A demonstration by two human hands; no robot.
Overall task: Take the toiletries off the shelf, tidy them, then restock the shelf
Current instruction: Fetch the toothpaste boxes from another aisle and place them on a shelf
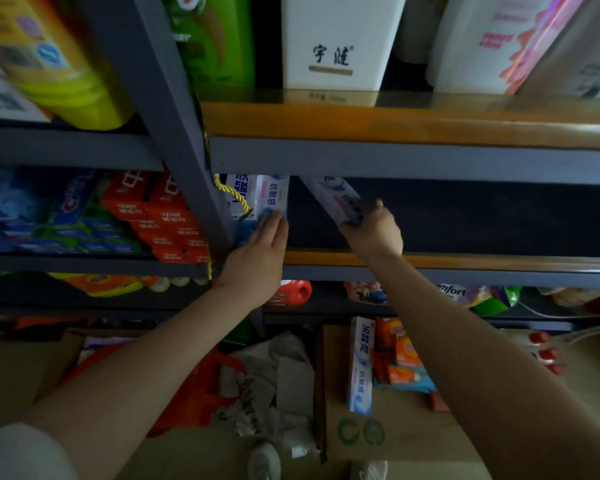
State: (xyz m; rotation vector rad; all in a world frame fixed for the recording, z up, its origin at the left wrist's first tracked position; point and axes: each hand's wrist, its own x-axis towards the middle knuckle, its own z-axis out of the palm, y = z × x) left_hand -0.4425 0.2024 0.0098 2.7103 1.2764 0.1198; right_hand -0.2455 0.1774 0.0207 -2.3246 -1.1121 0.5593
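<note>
The left hand (257,247) lies flat with straight fingers against the end of an upright white-and-blue toothpaste box (272,197), pressing it at the left end of the shelf (430,259), just beside the grey post (184,133). The right hand (373,230) curls round the lower end of a second toothpaste box (336,199), white and blue too, tilted over the shelf's dark middle. Below the shelf, a third such box (361,365) lies on a cardboard carton (388,431).
</note>
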